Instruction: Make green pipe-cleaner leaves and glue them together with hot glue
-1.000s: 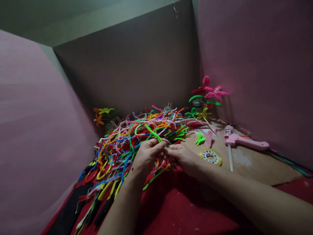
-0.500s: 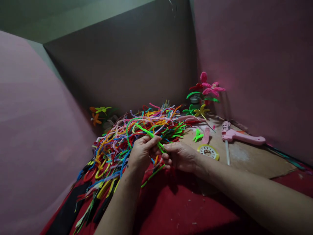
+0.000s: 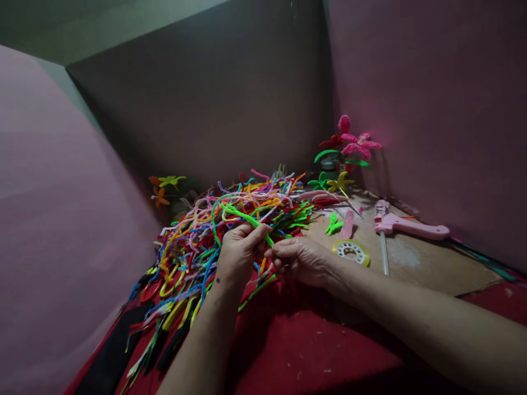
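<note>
Bright green pipe cleaners point(image 3: 242, 214) run between my two hands, their free ends pointing up and left. My left hand point(image 3: 242, 245) is closed, with thumb and fingers pinching the green strands. Just to its right, my right hand point(image 3: 298, 255) pinches the lower end of them. Its curled fingers hide the tips. Behind and left of both hands spreads a large heap of multicoloured pipe cleaners point(image 3: 193, 219).
On a cardboard sheet point(image 3: 440, 271) to the right lie a pink glue gun point(image 3: 411, 225), a roll of tape point(image 3: 351, 252) and a small green pipe-cleaner piece point(image 3: 333, 224). Pipe-cleaner flowers point(image 3: 361, 145) stand behind. Yellow-handled tools point(image 3: 175, 315) lie at left on red cloth point(image 3: 296, 351).
My right hand's fingertips have closed over the lower end of the green strands, which showed between the hands before. Both hands stay close together, and the view has shifted slightly.
</note>
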`<action>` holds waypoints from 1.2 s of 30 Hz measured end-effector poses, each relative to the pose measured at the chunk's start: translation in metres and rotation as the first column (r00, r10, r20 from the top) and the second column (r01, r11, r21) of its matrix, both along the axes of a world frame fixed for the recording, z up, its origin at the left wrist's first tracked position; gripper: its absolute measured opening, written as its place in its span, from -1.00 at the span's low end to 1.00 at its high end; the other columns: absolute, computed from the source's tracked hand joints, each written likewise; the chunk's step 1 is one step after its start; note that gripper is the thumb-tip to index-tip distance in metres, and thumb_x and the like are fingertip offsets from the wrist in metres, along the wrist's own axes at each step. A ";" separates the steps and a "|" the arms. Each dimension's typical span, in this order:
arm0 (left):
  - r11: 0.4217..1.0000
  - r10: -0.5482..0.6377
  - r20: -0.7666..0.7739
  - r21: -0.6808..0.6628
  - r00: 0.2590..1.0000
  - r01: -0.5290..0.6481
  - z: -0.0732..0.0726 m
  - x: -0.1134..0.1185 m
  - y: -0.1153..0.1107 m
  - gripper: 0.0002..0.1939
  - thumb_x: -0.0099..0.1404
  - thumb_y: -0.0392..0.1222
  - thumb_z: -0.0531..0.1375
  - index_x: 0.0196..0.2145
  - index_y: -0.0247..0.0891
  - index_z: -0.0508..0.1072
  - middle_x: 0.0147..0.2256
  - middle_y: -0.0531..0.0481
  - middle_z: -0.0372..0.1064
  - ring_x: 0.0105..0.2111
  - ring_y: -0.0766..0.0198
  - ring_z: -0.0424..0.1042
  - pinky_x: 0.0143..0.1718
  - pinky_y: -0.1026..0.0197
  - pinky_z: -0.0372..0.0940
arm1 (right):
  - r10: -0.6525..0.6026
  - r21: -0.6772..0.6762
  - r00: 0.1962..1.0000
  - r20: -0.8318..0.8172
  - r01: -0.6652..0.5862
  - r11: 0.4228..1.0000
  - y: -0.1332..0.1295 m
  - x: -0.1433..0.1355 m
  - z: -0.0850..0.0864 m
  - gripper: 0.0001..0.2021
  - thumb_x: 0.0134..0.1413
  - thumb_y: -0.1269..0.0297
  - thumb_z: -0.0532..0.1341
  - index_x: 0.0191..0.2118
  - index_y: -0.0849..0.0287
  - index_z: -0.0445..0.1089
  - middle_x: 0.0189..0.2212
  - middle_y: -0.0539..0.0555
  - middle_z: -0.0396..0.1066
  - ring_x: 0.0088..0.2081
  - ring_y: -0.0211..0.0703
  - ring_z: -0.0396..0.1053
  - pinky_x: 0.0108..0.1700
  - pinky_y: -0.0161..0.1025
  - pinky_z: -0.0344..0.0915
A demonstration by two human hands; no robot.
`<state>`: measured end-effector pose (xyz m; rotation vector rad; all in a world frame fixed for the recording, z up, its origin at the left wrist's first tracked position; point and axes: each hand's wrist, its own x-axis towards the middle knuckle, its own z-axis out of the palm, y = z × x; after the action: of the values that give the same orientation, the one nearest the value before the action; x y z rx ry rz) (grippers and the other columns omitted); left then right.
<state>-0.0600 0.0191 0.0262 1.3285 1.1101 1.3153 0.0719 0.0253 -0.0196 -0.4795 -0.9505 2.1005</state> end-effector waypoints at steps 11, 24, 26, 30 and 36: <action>0.997 -0.026 0.156 -0.069 0.987 0.037 0.006 -0.005 0.003 -0.78 -0.02 -0.16 0.29 -0.53 -0.37 0.35 -0.75 0.20 0.05 -0.75 0.56 -0.02 -0.73 0.42 -0.13 | 0.223 -0.109 0.969 -0.107 -0.235 0.966 0.000 0.006 0.002 -0.79 0.00 0.35 0.11 -0.37 0.40 0.42 -0.57 0.07 0.36 -0.56 -0.31 0.27 -0.41 -0.30 0.16; 0.998 -0.017 0.091 -0.063 0.996 0.022 0.004 -0.002 0.003 -0.69 -0.01 -0.13 0.28 -0.64 -0.31 0.22 -0.78 0.22 0.02 -0.79 0.54 -0.04 -0.75 0.40 -0.12 | -0.190 0.392 0.952 0.240 0.084 0.916 -0.008 0.001 0.014 -0.80 -0.11 0.27 0.21 -0.59 0.31 0.37 -0.68 -0.01 0.31 -0.66 -0.40 0.16 -0.55 -0.37 0.08; 1.000 0.013 0.052 -0.024 0.999 -0.012 0.002 -0.002 0.003 -0.69 0.00 -0.12 0.26 -0.65 -0.30 0.22 -0.78 0.22 0.02 -0.79 0.54 -0.02 -0.75 0.39 -0.09 | -0.258 0.453 0.919 0.298 0.102 0.886 -0.009 0.000 0.016 -0.78 -0.10 0.28 0.18 -0.63 0.28 0.33 -0.70 -0.03 0.29 -0.67 -0.41 0.13 -0.56 -0.38 0.06; 0.994 0.101 -0.007 0.029 0.995 -0.101 -0.002 -0.002 0.002 -0.65 0.02 -0.09 0.25 -0.68 -0.30 0.19 -0.77 0.19 0.05 -0.77 0.52 0.01 -0.74 0.39 -0.09 | -0.276 0.451 0.916 0.291 0.123 0.884 -0.010 0.000 0.015 -0.81 -0.10 0.29 0.15 -0.60 0.28 0.33 -0.69 -0.03 0.30 -0.66 -0.40 0.14 -0.55 -0.38 0.08; 1.000 0.015 -0.038 -0.011 0.999 -0.016 0.001 -0.004 0.001 -0.70 0.03 -0.07 0.24 -0.62 -0.31 0.25 -0.75 0.18 0.10 -0.76 0.51 0.06 -0.71 0.39 -0.03 | -0.248 0.378 0.941 0.229 0.149 0.914 -0.009 -0.001 0.011 -0.80 -0.10 0.23 0.15 -0.54 0.28 0.33 -0.69 -0.05 0.27 -0.68 -0.41 0.14 -0.58 -0.39 0.08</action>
<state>-0.0640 0.0203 0.0271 1.3440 1.1543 1.2980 0.0709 0.0164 -0.0087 -0.6574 -1.3501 1.6543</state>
